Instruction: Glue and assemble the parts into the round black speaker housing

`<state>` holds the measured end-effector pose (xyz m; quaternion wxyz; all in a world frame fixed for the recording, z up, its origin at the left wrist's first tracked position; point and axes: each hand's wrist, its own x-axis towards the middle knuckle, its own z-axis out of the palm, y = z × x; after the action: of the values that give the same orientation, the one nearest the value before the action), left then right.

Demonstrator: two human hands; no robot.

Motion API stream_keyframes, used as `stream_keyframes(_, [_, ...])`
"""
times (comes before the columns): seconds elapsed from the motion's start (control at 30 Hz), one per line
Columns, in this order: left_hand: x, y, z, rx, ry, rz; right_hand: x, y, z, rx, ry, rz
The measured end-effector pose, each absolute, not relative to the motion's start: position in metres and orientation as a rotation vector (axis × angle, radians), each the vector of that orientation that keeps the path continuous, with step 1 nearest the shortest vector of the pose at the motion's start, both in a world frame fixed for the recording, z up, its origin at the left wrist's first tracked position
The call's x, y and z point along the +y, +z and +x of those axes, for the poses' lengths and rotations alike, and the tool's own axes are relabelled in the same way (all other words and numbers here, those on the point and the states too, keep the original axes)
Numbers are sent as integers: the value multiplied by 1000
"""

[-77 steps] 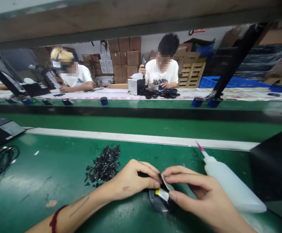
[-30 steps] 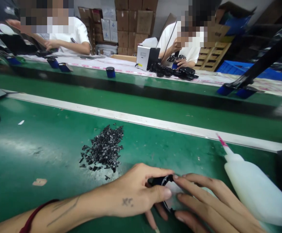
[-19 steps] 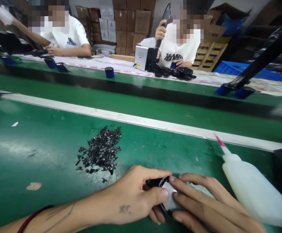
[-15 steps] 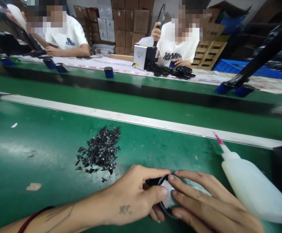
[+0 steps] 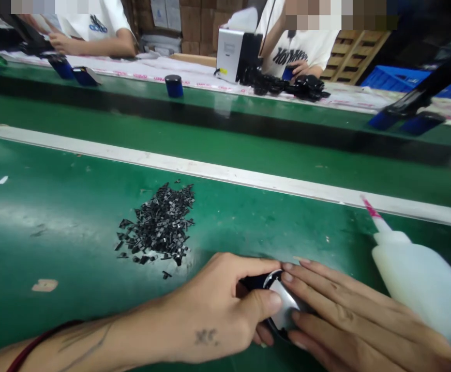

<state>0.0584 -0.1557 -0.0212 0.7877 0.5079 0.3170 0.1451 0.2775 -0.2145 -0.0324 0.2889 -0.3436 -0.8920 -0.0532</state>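
Note:
My left hand [image 5: 221, 305] grips a small round black part [image 5: 253, 282] lying on the green mat [image 5: 74, 206], thumb and forefinger around its edge. My right hand [image 5: 349, 315] lies flat beside it, fingertips pressing a silvery flat piece [image 5: 283, 305] down onto that part. Most of the part is hidden under my fingers. A pile of several tiny black pieces [image 5: 159, 222] sits just left of and beyond my left hand.
A white squeeze bottle with a pink tip [image 5: 415, 274] lies to the right of my right hand. A white strip [image 5: 225, 175] borders a green belt beyond the mat. Across it, two people in white shirts work beside a small white box [image 5: 233, 47], black parts [image 5: 287, 85] and blue caps [image 5: 174, 85].
The silvery piece was held up tilted between my fingers; now it is pressed flat on the black part. My view has dropped and moved closer.

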Motion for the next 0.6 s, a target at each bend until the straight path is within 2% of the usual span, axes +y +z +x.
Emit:
stream_keyframes(0.27, [-152,-13,56,643,271,1074,-213,-34,282,-2407,52,-983])
stream_keyframes(0.6, [-159,-22,55,740,297,1257,-217,-29,275,-2273,119,-995])
